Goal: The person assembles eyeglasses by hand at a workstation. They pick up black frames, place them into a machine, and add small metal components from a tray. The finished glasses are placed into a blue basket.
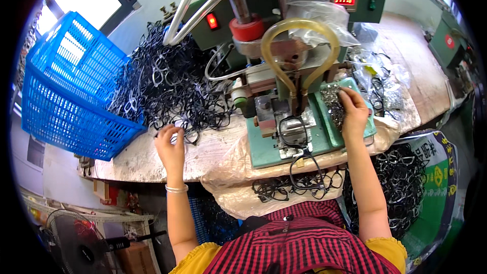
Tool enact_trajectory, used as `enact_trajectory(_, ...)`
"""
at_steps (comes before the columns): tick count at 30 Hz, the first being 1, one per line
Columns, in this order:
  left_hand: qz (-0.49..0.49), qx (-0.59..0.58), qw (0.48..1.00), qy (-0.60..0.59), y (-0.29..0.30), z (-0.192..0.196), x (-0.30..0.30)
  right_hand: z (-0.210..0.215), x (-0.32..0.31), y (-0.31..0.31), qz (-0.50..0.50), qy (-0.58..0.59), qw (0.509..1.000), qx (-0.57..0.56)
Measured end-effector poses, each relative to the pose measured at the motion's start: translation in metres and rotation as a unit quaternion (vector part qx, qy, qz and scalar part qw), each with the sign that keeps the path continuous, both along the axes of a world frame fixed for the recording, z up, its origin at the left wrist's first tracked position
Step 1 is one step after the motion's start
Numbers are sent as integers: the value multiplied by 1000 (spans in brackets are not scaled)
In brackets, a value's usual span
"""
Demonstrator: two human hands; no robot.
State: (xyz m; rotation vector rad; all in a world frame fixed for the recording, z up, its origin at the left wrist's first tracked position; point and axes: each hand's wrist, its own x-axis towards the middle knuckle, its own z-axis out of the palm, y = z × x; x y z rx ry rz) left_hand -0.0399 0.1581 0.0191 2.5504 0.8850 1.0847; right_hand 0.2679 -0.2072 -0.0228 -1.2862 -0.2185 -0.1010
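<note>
My left hand (170, 147) is over the table's front edge, beside the near end of a heap of dark eyeglass frames (172, 81). Its fingers are loosely curved, thumb apart, with no frame held in them. At the right, my right hand (353, 114) has its fingertips pinched together at a green tray (320, 116) of tiny metal parts (333, 102); anything between them is too small to make out. Between my hands, a black eyeglass frame (292, 172) rests in the metal fixture of a green bench press (269, 155), one rim hanging over the front.
A blue plastic basket (66, 106) lies tipped at the left, its frames spilling out. More frames lie on brown wrapping (228, 177) at my lap and in a sack (436, 177) at the right. Clear tubes (185, 7) hang from the press. A fan (76, 243) stands lower left.
</note>
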Motion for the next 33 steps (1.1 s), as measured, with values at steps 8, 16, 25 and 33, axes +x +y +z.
enact_trajectory(8, 145, 65, 984, 74, 51, -104, 3, 16, -33, -43, -85, -131, 950, -270)
enact_trajectory(16, 62, 51, 992, -93, -11, -37, 9, 40, -61, -75, -30, -123, 956, -265)
enact_trajectory(25, -108, -398, 848, -333, -76, -39, 59, 84, -80, 31, 117, -135, 982, -67)
enact_trajectory(33, -383, -202, 799, -418, -155, 82, 93, 89, -81, 36, 187, -78, 979, -2)
